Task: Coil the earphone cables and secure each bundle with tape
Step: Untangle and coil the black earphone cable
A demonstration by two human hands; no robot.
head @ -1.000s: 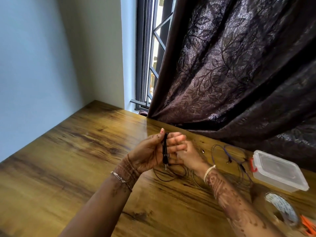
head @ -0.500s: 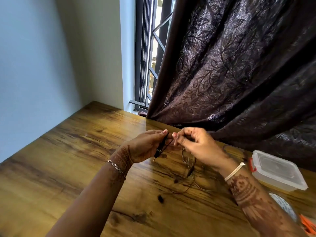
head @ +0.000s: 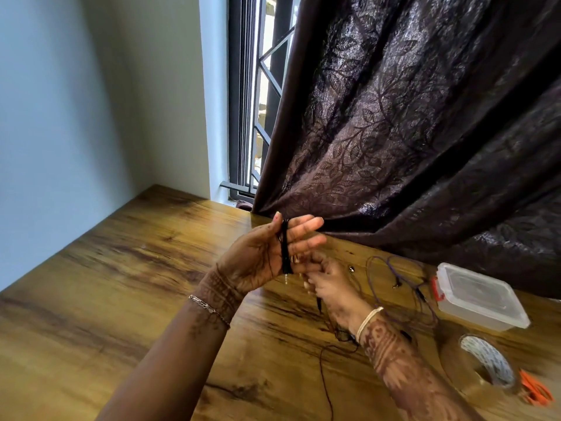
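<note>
1. Right hand (head: 331,287) had swung back beneath the left hand (head: 261,256), pinching the black cable (head: 285,247).
2. Left thumb pinned the coil round straight fingers, above the surface (head: 121,299).
3. Coiling step, seemingly; trailing slack needed winding before tape (head: 485,358).

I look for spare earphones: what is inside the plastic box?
The plastic box has its lid on. Through the cloudy plastic nothing distinct shows; any contents cannot be told.

One wide-angle head view, forward and down (horizon tilted) onto the near table (head: 106,314), window (head: 261,86) and curtain (head: 425,132) beyond.
</note>
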